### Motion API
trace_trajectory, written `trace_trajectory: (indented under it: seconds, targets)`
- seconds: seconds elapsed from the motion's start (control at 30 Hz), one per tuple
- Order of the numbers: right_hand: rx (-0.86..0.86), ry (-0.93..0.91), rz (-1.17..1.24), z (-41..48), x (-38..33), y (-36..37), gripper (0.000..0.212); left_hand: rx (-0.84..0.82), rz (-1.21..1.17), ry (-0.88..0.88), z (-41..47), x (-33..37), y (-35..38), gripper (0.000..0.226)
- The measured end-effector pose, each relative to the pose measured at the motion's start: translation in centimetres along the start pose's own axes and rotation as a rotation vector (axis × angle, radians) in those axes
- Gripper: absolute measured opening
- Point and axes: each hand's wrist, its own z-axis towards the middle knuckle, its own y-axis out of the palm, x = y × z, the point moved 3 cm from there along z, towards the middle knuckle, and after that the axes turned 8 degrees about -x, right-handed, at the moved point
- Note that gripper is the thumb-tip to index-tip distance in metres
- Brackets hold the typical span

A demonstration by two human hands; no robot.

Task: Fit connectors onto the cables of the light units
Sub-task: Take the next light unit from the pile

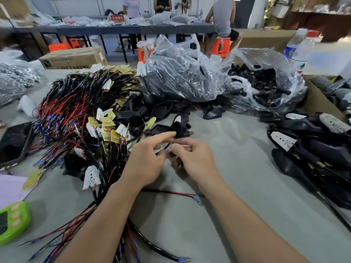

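Over desk centre, observed left grip [150,164] pinching black light unit [161,129]. Observed right grip [195,160] curled round its thin black cable [167,146].

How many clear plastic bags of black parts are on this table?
2. A full, bunched bag sits at centre; an open bag of small black connectors lies to its right, by the bottle. More may be hidden.

At my lower left a green device [13,223] lies beside a pink sheet [9,186] on the table [237,196]. A water bottle [298,48] stands upright at far right. A cardboard box [72,57] sits behind, left.
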Motion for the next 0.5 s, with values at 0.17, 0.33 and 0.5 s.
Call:
trace_trajectory:
  seconds: [0.17, 0.33, 0.5]
  targets:
    - [0.083, 0.033, 0.000, 0.7, 1.0, -1.2, 0.066, 0.166, 0.585, -0.219, -0.7, -0.2, -0.3, 0.074]
    - [0.043, -0.007, -0.250, 0.2, 0.9, -0.3, 0.030, 0.049, 0.637, -0.150, -0.5, -0.6, -0.2, 0.009]
    - [-0.101, -0.053, -0.159, -0.7, 0.3, 1.0, 0.007, 0.236, 0.072, 0.047, -0.6, 0.7, -0.4, 0.017]
